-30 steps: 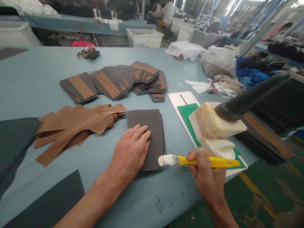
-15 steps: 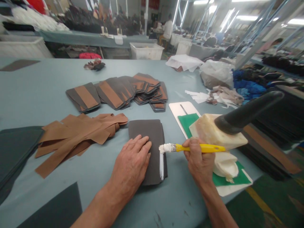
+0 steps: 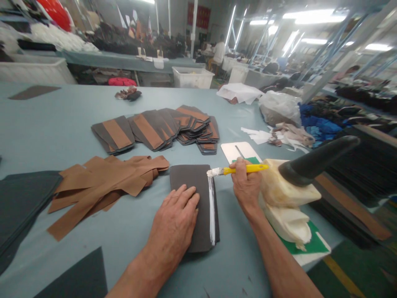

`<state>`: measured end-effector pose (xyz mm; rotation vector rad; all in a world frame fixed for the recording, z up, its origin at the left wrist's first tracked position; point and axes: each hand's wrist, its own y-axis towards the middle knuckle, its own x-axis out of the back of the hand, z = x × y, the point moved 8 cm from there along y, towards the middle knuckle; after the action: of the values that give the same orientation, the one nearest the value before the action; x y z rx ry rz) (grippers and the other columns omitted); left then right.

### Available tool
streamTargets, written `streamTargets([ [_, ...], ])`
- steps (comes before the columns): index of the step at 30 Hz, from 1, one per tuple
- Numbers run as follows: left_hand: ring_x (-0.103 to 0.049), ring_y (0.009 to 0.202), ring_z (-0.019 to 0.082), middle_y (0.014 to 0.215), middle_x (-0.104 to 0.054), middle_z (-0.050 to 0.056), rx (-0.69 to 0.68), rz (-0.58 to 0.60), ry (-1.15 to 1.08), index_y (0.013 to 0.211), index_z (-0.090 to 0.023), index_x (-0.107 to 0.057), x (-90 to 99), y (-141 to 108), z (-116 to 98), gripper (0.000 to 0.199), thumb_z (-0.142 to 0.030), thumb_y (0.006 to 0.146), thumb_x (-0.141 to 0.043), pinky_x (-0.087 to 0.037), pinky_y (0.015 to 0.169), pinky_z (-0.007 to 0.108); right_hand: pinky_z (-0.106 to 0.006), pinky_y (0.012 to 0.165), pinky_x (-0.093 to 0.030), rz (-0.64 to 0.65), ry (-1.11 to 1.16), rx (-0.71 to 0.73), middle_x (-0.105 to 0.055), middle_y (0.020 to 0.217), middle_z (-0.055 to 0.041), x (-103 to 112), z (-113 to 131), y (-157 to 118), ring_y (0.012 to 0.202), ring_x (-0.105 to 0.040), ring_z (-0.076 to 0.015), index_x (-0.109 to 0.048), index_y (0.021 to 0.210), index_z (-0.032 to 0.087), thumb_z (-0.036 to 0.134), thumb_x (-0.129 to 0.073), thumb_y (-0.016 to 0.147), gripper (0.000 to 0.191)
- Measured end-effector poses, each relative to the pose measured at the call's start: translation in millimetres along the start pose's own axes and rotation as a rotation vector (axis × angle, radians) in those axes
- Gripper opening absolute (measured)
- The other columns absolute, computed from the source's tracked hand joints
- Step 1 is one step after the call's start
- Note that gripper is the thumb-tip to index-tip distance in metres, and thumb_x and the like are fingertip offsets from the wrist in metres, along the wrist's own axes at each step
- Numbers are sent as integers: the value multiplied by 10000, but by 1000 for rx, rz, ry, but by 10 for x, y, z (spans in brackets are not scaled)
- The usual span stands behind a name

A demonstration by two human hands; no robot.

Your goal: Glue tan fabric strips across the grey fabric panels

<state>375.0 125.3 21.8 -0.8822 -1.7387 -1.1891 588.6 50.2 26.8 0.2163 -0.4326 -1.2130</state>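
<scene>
At the far left of the pale blue table [image 3: 31, 124], a stack of dark grey sheets [image 3: 27, 207] lies at the edge, with another dark sheet [image 3: 71, 275] near the bottom of the view. Just right of them sits a loose heap of tan strips [image 3: 102, 186], and beyond it, further up the table, are overlapping piles of dark pieces with tan bands [image 3: 155, 130]. The left hand [image 3: 175, 223] lies open and flat, fingers slightly spread, pressing on a dark rectangular piece [image 3: 189, 178], which rests on the table just beside the tan strips. A white stripe of paste [image 3: 212, 211] runs down the piece's right edge. The right hand [image 3: 246, 186] is closed around the yellow handle of a brush [image 3: 238, 169], whose white-caked bristles touch the top of the stripe. Right of that hand stands a lumpy cream block [image 3: 287, 203] with a black horn-shaped handle [image 3: 316, 161], on a green mat [image 3: 305, 244] over a white board [image 3: 235, 150]. Past it lies a dark stack with tan bands [image 3: 350, 186], and a plastic bag [image 3: 279, 108] sits at the table's far edge.
</scene>
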Motion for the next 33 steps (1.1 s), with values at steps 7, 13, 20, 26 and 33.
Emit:
streamTargets([
  [7,-667,1323,379,1401,-713,164,-5,-32,-3,1287,-116,-690,11,1,-23,342,-131,1019,-477,-590,1079,581,-297,533,-385,-53,-48,41,-505,508,31,-138,-10,199,489,-480,-147,-670,735,181,685,-531,977,576],
  [13,-622,1383,369,1444,-686,157,39,43,-32,1307,-135,-674,-14,19,-9,342,-135,1021,-487,-547,1133,576,-284,498,-375,-97,-18,33,-522,530,31,2,145,120,475,-490,-141,-663,751,179,707,-540,960,580],
  [20,-615,1393,354,1451,-682,164,73,120,-30,1295,-117,-675,49,51,-94,344,-123,997,-503,-533,1150,552,-231,416,-272,-101,84,-7,-435,472,71,422,489,-333,410,-395,-97,-622,729,190,651,-630,943,508],
  [26,-512,1480,412,1600,-521,246,102,148,-60,1485,-1,-532,54,-41,-543,619,-353,986,-631,-471,1218,547,-208,421,-268,-94,201,4,-435,481,85,505,725,-528,411,-381,-71,-634,767,190,579,-694,946,432],
  [33,-473,1514,392,1618,-500,237,88,128,-127,1520,-28,-493,40,-271,-806,637,-396,1009,-590,-456,1239,517,-205,417,-261,60,233,-52,-477,531,67,284,793,-689,432,-417,-74,-635,775,198,544,-700,954,396],
])
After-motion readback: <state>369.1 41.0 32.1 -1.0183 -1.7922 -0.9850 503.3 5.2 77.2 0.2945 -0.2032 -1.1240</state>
